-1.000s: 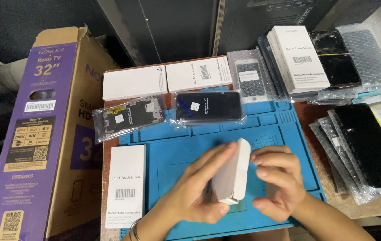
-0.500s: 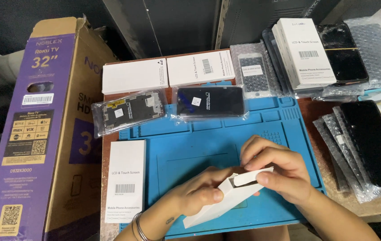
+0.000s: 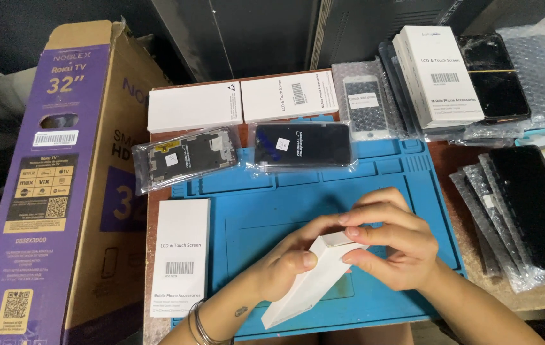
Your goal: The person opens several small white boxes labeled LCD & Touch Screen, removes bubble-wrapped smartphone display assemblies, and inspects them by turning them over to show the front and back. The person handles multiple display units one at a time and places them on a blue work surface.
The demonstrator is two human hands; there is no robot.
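Item in hand: we find a slim white box (image 3: 307, 281) held low over the blue work mat (image 3: 272, 217), centre of the bench (image 3: 451, 160).
Long axis: we note it runs diagonally, lower end toward the wearer, upper end up and to the right.
Left hand (image 3: 288, 262): grasping the box along its middle from the left.
Right hand (image 3: 387, 239): fingertips pinching the upper end flap; we judge it nearer that end.
Surroundings: wrapped phone screen (image 3: 301, 145) beyond; matching white box (image 3: 180, 255) lying left.

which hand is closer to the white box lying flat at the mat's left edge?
Left. The left hand is a short way right of the flat white box; the right hand is farther right.
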